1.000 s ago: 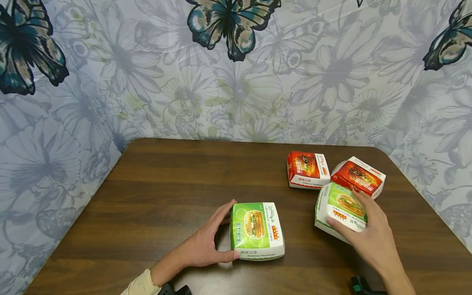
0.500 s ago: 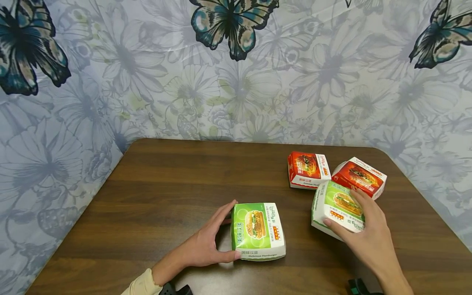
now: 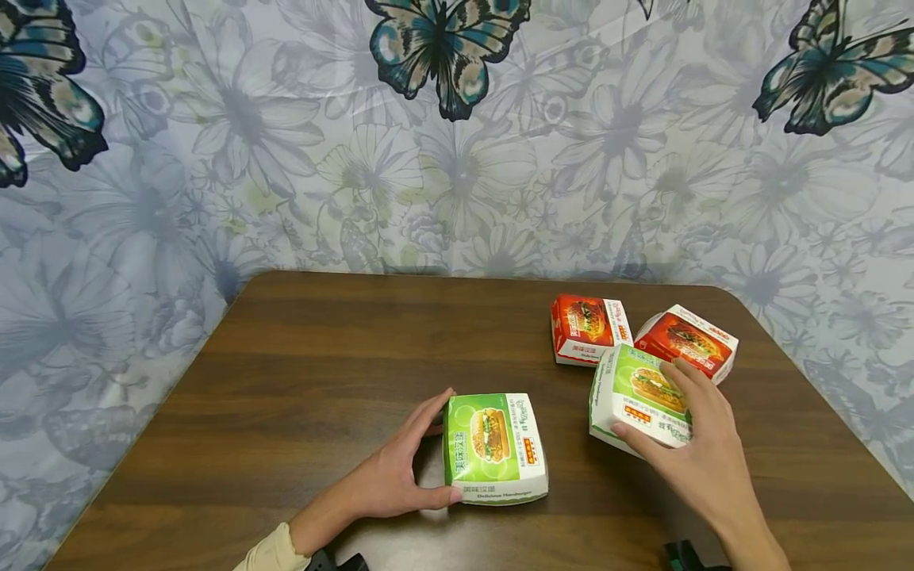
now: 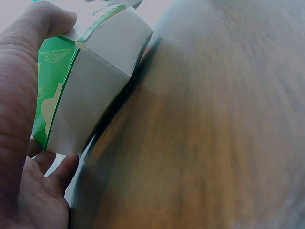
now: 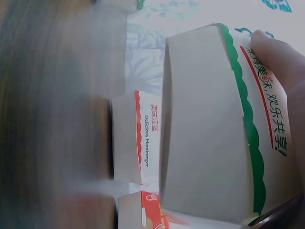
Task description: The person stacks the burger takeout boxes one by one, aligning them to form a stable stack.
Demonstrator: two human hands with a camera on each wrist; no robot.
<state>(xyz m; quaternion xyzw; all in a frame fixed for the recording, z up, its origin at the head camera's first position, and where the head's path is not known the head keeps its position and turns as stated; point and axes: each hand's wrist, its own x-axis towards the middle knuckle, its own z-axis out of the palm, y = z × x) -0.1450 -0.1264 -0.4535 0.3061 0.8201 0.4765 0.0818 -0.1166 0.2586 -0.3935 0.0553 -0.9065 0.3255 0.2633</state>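
Observation:
My left hand point(image 3: 389, 476) grips the left side of a green-and-white hamburger box point(image 3: 489, 448) on the table, thumb at its near corner, fingers at its far side. In the left wrist view, thumb and fingers span this green box point(image 4: 88, 90). My right hand point(image 3: 703, 452) holds a second green hamburger box point(image 3: 631, 396), thumb on the near side, fingers over the top at the right. The right wrist view has this box point(image 5: 205, 124) raised off the table. It partly covers two red hamburger boxes behind it in the head view.
One red box point(image 3: 587, 321) stands at the back right; the other red box point(image 3: 689, 341), turned at an angle, is just right of it. The brown wooden table point(image 3: 343, 341) ends at a cloth point(image 3: 286, 159) printed with flowers and butterflies.
My right hand has moved the second green box slightly left and away from me, so it now overlaps the left red box's corner. The left hand still grips its box in place.

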